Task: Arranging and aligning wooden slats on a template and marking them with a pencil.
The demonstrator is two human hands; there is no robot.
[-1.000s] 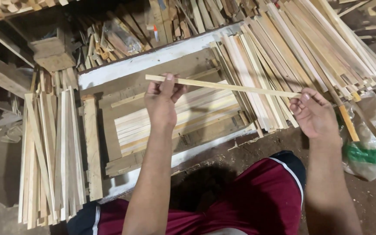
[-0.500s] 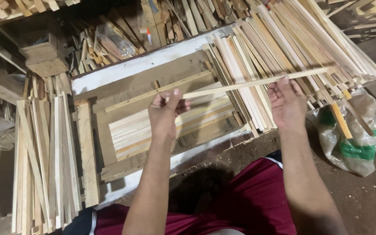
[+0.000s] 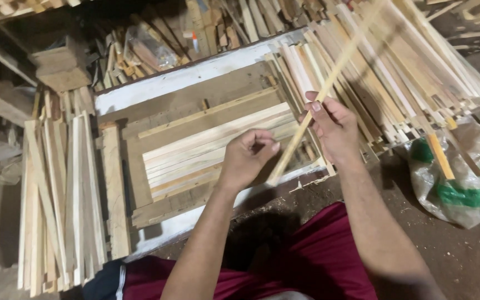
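Nearest, left hand (image 3: 248,158) loosely curled, holding nothing, just beside lower end of thin wooden strip (image 3: 320,94). Right hand (image 3: 331,125) pinched around strip, tilted steeply up and away. Beneath, shallow wooden tray (image 3: 195,78) held pale slats (image 3: 206,147) laid flat. Farther right, heaped sticks (image 3: 395,66); plastic bag (image 3: 451,178) on the floor.

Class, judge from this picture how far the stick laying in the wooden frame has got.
Done: a band of sticks lies side by side in the wooden frame. In hand: the right hand holds one thin stick tilted; the left hand is empty. Left: bare frame area above, and piles either side.
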